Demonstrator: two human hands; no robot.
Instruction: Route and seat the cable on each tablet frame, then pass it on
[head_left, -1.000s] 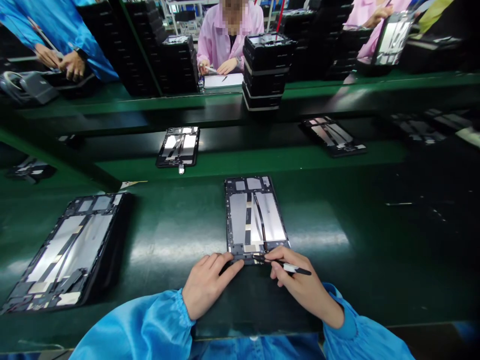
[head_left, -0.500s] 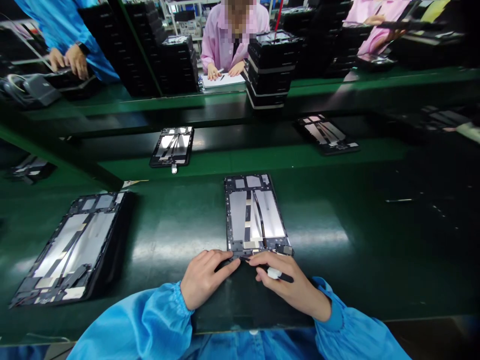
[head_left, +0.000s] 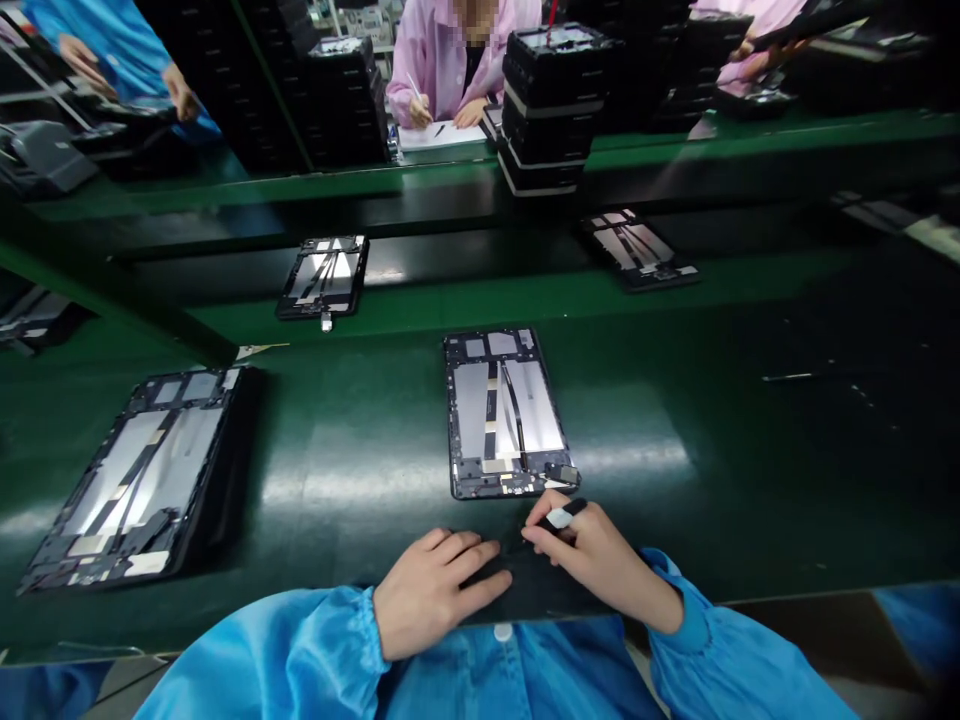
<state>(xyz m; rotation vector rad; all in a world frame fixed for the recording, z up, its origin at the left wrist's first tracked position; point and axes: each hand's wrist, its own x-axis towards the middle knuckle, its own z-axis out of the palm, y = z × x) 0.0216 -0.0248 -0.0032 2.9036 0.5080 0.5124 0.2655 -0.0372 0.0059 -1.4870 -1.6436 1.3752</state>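
An opened tablet frame point(head_left: 504, 414) with silver panels and flat cables lies on the green bench straight ahead of me. My left hand point(head_left: 436, 588) rests flat on a dark mat point(head_left: 529, 590) just below the frame, fingers stretched out and holding nothing. My right hand point(head_left: 592, 560) is closed round black tweezers with a white label point(head_left: 559, 517), their tip pointing left and down towards the mat, close to the frame's lower right corner. Neither hand touches the frame.
A second opened tablet point(head_left: 139, 475) lies on a black tray at the left. Two more tablets point(head_left: 322, 275) point(head_left: 637, 248) ride the conveyor beyond. Stacks of black trays point(head_left: 544, 105) stand at the back, where other people in pink and blue coats work.
Both hands have drawn back from the frame's lower edge towards me. The tweezers have turned in my right hand. The tablets on the conveyor have shifted left.
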